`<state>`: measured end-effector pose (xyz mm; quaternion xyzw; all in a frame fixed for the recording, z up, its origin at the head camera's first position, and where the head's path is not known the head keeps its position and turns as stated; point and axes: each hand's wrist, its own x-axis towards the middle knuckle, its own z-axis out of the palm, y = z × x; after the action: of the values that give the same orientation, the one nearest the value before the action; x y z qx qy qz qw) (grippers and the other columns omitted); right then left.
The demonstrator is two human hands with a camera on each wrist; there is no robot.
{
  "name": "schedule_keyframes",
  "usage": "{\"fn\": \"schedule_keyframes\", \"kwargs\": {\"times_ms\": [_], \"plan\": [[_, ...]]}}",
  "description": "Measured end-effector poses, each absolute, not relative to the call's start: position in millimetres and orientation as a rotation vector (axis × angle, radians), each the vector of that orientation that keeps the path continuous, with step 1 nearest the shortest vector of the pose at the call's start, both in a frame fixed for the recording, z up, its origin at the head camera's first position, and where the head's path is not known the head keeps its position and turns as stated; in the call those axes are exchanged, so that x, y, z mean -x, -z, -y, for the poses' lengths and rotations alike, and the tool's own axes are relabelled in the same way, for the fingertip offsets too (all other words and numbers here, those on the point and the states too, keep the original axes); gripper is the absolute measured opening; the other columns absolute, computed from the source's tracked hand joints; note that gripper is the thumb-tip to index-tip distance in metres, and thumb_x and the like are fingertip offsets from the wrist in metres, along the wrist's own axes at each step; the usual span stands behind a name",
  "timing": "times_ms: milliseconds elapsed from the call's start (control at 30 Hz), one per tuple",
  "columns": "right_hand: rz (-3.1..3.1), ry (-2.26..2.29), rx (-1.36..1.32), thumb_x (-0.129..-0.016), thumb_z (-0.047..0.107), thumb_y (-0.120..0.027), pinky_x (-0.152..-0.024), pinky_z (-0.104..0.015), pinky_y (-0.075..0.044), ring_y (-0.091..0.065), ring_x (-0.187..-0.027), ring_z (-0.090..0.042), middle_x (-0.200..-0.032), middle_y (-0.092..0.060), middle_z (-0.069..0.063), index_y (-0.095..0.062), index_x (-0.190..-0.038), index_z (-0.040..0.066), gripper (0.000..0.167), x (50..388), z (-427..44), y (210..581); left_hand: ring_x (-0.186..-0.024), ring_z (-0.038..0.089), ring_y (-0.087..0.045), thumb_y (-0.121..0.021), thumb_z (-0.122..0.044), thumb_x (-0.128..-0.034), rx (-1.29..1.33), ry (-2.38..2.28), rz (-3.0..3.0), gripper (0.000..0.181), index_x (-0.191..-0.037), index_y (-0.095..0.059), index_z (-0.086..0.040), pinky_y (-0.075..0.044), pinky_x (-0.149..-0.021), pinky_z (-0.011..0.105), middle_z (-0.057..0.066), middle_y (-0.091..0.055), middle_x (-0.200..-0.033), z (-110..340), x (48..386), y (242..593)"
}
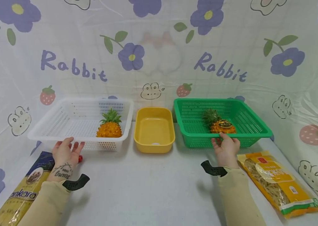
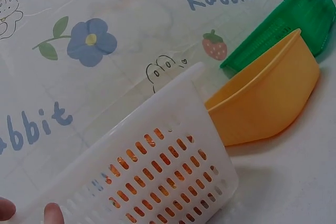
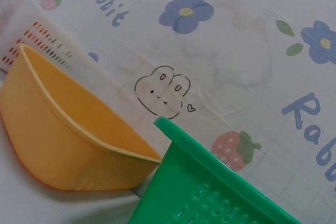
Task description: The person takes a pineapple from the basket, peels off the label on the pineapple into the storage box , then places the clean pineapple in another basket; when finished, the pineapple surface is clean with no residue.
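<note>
One pineapple point(image 1: 109, 129) in white basket point(image 1: 81, 126), another point(image 1: 222, 126) in green basket point(image 1: 198, 135)

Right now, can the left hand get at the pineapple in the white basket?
Likely yes, once the left hand lets go of the near rim of the white basket; its open top leaves the pineapple uncovered.

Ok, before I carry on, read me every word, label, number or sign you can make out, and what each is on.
"Rabbit": left part of the backdrop.
"Rabbit": again, on its right part.
"ankara": blue-and-gold packet on the left; its smaller print is too blurred.
Orange packet on the right: lettering too blurred to read.
Black sticker on the pineapple in the green basket: too small.
Left-wrist tattoo: unclear.
</note>
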<state>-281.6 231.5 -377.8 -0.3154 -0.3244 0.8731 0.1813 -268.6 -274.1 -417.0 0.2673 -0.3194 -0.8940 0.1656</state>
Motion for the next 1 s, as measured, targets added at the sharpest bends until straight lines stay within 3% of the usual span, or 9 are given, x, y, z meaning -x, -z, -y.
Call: {"fn": "schedule_keyframes", "kwargs": {"times_ms": [133,300,367,433,600,667,767,867,1000], "plan": [[0.924,-2.467,0.885,-0.089,0.005,-0.056,-0.078,-0.028,-0.048,-0.039,-0.082,-0.018,-0.135,-0.024,-0.002,-0.027,-0.126,0.025,0.051,281.3,-231.3,376.8,-0.115,0.018,-0.045,-0.071,-0.006,-0.0788,-0.748,2.543,0.844,0.056,-0.122,-0.045,-0.028,-0.046,-0.091,0.042,-0.003,-0.042,-0.124,264.0,260.0,400.6],[0.936,-2.466,0.881,-0.089,0.005,-0.056,-0.08,-0.027,-0.048,-0.04,-0.085,-0.018,-0.133,-0.026,-0.001,-0.028,-0.126,0.025,0.051,281.1,-231.7,377.3,-0.123,0.019,-0.04,-0.065,-0.001,-0.0834,-0.714,2.591,0.777,0.05,-0.122,-0.045,-0.027,-0.04,-0.096,0.044,-0.005,-0.045,-0.122,255.2,247.1,383.8],[0.926,-2.474,0.885,-0.088,0.005,-0.058,-0.079,-0.028,-0.049,-0.041,-0.087,-0.018,-0.126,-0.031,0.0,-0.029,-0.126,0.025,0.052,281.0,-232.4,378.2,-0.124,0.02,-0.04,-0.063,-0.001,-0.0841,-0.71,2.59,0.781,0.051,-0.124,-0.044,-0.026,-0.039,-0.096,0.045,-0.004,-0.045,-0.123,255.0,246.8,383.8],[0.916,-2.484,0.89,-0.087,0.006,-0.06,-0.078,-0.027,-0.049,-0.042,-0.087,-0.018,-0.118,-0.034,0.001,-0.029,-0.127,0.024,0.053,279.9,-233.3,378.8,-0.123,0.022,-0.042,-0.068,-0.003,-0.0816,-0.637,2.574,0.813,0.056,-0.127,-0.044,-0.026,-0.042,-0.093,0.047,-0.002,-0.044,-0.129,268.3,262.7,409.5],[0.942,-2.405,0.907,-0.085,0.014,-0.065,-0.056,-0.023,-0.039,-0.036,-0.066,-0.015,-0.101,-0.031,0.004,-0.032,-0.103,0.019,0.039,272.2,-234.9,375.0,-0.122,0.026,-0.047,-0.076,-0.007,-0.0747,-0.485,2.547,0.862,0.067,-0.131,-0.044,-0.027,-0.047,-0.086,0.05,0.001,-0.041,-0.138,300.3,299.8,468.0],[1.002,-2.324,0.868,-0.084,0.016,-0.066,-0.047,-0.024,-0.032,-0.031,-0.055,-0.014,-0.096,-0.031,0.003,-0.03,-0.094,0.018,0.038,268.4,-234.8,369.9,-0.122,0.026,-0.048,-0.075,-0.006,-0.0757,-0.515,2.549,0.855,0.065,-0.129,-0.044,-0.027,-0.047,-0.087,0.05,0.0,-0.043,-0.137,298.7,298.0,463.1],[1.123,-2.208,0.737,-0.084,0.018,-0.067,-0.042,-0.025,-0.028,-0.026,-0.044,-0.013,-0.091,-0.033,0.001,-0.031,-0.092,0.017,0.036,264.8,-235.2,358.1,-0.12,0.025,-0.05,-0.075,-0.008,-0.0759,-0.535,2.535,0.887,0.064,-0.129,-0.044,-0.027,-0.047,-0.086,0.049,0.0,-0.044,-0.136,297.5,296.6,459.4],[1.276,-2.088,0.608,-0.083,0.017,-0.068,-0.044,-0.024,-0.03,-0.026,-0.045,-0.013,-0.089,-0.034,0.001,-0.036,-0.094,0.016,0.034,266.6,-237.4,341.9,-0.12,0.024,-0.05,-0.076,-0.011,-0.0754,-0.514,2.531,0.909,0.066,-0.13,-0.042,-0.029,-0.048,-0.086,0.048,-0.001,-0.043,-0.137,299.3,298.5,463.0],[1.638,-1.864,0.466,-0.084,0.021,-0.067,-0.06,-0.026,-0.034,-0.035,-0.064,-0.011,-0.09,-0.036,0.005,-0.039,-0.101,0.018,0.033,276.8,-245.5,316.3,-0.119,0.024,-0.05,-0.077,-0.012,-0.0748,-0.505,2.534,0.908,0.068,-0.13,-0.041,-0.029,-0.048,-0.086,0.048,-0.001,-0.044,-0.137,303.1,303.6,469.7]]}}
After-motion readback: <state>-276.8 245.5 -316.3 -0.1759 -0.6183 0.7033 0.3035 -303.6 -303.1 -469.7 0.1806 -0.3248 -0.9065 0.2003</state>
